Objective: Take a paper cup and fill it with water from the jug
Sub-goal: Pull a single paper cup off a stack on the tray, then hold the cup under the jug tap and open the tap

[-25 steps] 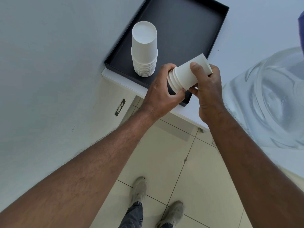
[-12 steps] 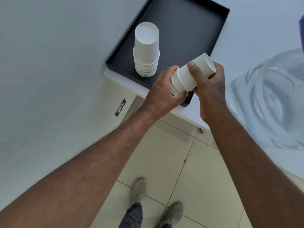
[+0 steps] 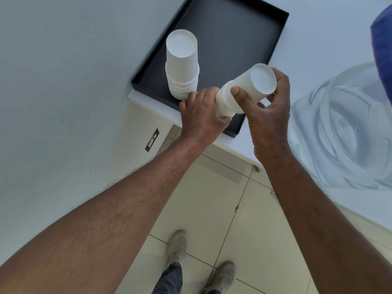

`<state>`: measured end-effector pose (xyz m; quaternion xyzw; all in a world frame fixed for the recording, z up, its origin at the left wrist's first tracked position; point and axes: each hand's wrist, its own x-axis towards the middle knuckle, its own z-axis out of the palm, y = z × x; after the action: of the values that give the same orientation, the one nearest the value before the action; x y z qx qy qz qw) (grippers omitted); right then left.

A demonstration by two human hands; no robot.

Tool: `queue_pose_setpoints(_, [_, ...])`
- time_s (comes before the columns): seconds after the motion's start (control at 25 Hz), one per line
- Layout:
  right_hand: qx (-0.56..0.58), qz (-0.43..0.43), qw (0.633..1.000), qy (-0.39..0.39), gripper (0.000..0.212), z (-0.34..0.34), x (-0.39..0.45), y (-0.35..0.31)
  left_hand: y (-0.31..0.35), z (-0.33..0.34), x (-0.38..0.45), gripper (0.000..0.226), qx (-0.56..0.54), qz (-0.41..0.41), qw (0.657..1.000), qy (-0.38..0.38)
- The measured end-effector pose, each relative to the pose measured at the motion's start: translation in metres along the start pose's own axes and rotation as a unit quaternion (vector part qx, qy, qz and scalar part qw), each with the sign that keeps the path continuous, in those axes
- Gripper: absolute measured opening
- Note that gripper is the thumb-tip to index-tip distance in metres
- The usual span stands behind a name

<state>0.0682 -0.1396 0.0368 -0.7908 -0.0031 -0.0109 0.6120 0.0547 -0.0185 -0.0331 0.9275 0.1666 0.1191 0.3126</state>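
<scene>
Both hands hold a short stack of white paper cups lying sideways over the near corner of a black tray (image 3: 237,37). My right hand (image 3: 268,115) grips the outermost paper cup (image 3: 252,85), whose closed bottom faces up and right. My left hand (image 3: 201,117) is closed around the rim end of the other nested cups (image 3: 222,107). A second stack of upside-down cups (image 3: 182,64) stands in the tray's near left corner. The big clear water jug (image 3: 347,132) sits on the white counter at the right.
A white wall fills the left side, with a small socket plate (image 3: 152,140) low on it. The white counter (image 3: 331,28) carries the tray and jug. Below are beige floor tiles and my two shoes. A blue object (image 3: 381,45) shows at the right edge.
My right hand has drawn the outermost cup up and to the right, further off the nested cups that my left hand holds. The cup's bottom now faces the camera more.
</scene>
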Motion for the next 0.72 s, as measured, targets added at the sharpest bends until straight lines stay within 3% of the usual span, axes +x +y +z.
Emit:
queue_pose_setpoints(0.2, [0.055,-0.001,0.997,0.057,0.065,-0.007,-0.015,-0.011,0.003,0.003,0.000,0.064,0.004,-0.015,1.000,0.003])
queue_pose_setpoints(0.4, [0.126,0.105,0.982,0.094,0.063,-0.015,-0.049,-0.007,0.005,0.001,-0.025,0.078,0.027,-0.015,0.999,0.039])
queue_pose_setpoints(0.52, [0.167,0.140,0.971,0.096,0.055,-0.027,-0.084,-0.008,0.010,-0.004,-0.066,0.072,0.009,-0.025,0.996,0.080])
queue_pose_setpoints(0.6, [0.198,0.160,0.962,0.095,0.053,-0.037,-0.116,-0.005,0.012,-0.008,-0.101,0.066,-0.010,-0.033,0.998,0.060])
queue_pose_setpoints(0.72, [0.220,0.227,0.943,0.107,0.064,-0.063,-0.174,0.008,0.020,-0.007,-0.151,0.047,-0.060,-0.052,0.996,-0.035])
